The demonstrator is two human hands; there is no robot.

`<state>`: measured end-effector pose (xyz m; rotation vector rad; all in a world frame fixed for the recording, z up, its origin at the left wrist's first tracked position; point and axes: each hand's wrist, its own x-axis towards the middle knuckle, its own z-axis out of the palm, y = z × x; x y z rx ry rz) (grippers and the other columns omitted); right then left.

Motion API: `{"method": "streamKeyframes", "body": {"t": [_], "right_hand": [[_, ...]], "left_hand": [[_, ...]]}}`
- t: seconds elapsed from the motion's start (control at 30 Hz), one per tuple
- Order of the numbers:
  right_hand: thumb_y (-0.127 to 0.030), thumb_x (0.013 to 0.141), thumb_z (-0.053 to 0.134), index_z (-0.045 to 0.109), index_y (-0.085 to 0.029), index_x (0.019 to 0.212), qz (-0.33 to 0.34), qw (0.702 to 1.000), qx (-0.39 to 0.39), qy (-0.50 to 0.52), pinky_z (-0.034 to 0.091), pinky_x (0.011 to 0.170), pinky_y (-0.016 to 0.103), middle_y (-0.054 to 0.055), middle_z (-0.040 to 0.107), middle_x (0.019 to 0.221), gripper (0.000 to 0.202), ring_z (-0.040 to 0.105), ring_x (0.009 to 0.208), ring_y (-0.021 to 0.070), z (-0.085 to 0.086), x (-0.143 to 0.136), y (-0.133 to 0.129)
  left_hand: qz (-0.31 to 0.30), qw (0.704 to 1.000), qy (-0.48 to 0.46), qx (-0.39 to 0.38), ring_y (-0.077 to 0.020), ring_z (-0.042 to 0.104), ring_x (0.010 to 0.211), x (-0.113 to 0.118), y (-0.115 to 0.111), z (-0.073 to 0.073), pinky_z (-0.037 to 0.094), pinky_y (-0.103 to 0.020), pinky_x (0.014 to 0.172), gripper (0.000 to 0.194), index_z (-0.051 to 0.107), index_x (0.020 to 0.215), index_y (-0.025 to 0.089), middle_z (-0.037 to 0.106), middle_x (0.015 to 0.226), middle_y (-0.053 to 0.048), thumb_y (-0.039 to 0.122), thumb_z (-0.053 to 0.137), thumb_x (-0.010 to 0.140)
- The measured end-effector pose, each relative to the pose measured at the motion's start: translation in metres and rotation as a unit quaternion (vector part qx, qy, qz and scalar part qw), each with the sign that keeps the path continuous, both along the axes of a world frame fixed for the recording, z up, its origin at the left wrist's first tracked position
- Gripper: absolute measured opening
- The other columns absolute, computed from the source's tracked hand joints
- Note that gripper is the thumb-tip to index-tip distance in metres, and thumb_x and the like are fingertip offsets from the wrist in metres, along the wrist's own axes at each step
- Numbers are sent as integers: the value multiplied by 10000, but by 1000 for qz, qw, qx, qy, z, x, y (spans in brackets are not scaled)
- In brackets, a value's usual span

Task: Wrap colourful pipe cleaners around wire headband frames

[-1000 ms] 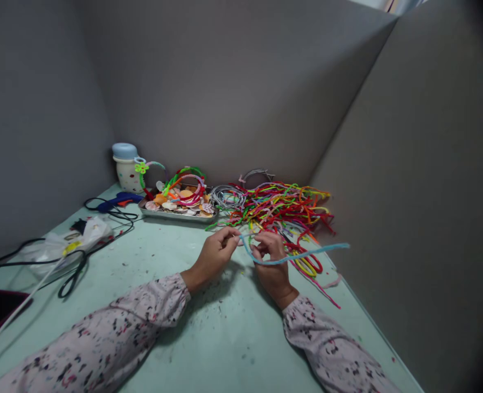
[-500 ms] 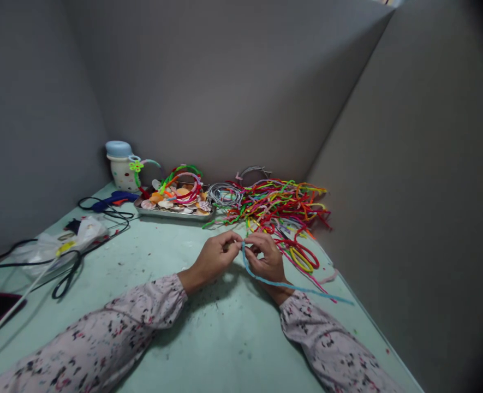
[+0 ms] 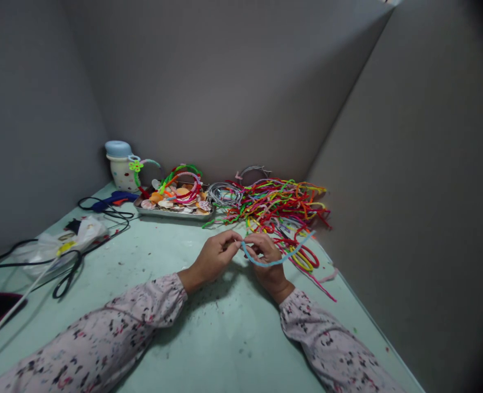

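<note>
A light blue pipe cleaner (image 3: 272, 264) curves from between my fingertips, passes across my right hand and rises toward the upper right, its free end in the air. My left hand (image 3: 219, 254) is closed in a pinch on its near end. Beside it, almost touching, my right hand (image 3: 267, 262) pinches the same end with thumb and forefinger. Both hands are above the pale green table (image 3: 220, 349). Exactly how the end is bent between the fingertips is too small to tell.
A metal tray (image 3: 176, 215) of shells and coloured rings stands at the back, beside a lidded cup (image 3: 124, 172). Coiled grey wire (image 3: 225, 195) and a heap of pipe cleaners (image 3: 282, 202) lie behind my hands. Plastic bag (image 3: 88, 232) and black cables are at left.
The blue pipe cleaner's free end has swung up, from low at the right over my wrist to above my right hand. Both hands have stayed nearly in place.
</note>
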<state>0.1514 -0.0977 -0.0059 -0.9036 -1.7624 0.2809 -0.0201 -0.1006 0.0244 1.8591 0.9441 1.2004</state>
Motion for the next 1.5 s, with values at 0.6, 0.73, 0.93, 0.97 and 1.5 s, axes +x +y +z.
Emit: {"method": "streamKeyframes", "body": {"t": [0.6,0.73,0.93,0.97,1.5], "right_hand": [[-319,836,657,628,-201,909,39,993,-100,56,555,558,251,62,615,916,141,624,753,166,0,-5,-4],[-337,845,641,611,-194,911,45,990,-121,60,536,550,258,63,632,929,161,618,632,135,-2,-5,-4],[-326,860,611,604,-184,917,41,988,-132,64,509,533,254,30,621,826,153,606,548,120,-3,-6,-4],[-322,862,607,604,-185,914,42,988,-130,64,503,529,250,21,612,804,147,603,544,119,-2,-6,-5],[-327,857,600,544,-199,771,63,980,-178,68,434,509,240,-30,553,634,165,565,525,122,5,-8,-8]], "left_hand": [[77,989,100,81,-177,568,841,-1,0,-4,386,-328,817,117,623,908,189,655,880,-18,213,519,862],[77,988,107,85,-174,566,831,-2,1,-5,382,-333,825,104,614,872,189,655,869,-13,201,512,855],[70,988,108,88,-173,565,830,-1,2,-5,377,-337,826,99,593,815,188,649,846,-13,192,501,850],[69,988,107,88,-173,563,827,-1,2,-5,377,-337,825,97,589,810,187,647,842,-14,194,501,850],[62,987,111,103,-162,544,813,-3,1,-8,374,-320,821,78,550,769,186,612,814,-2,174,512,836]]}}
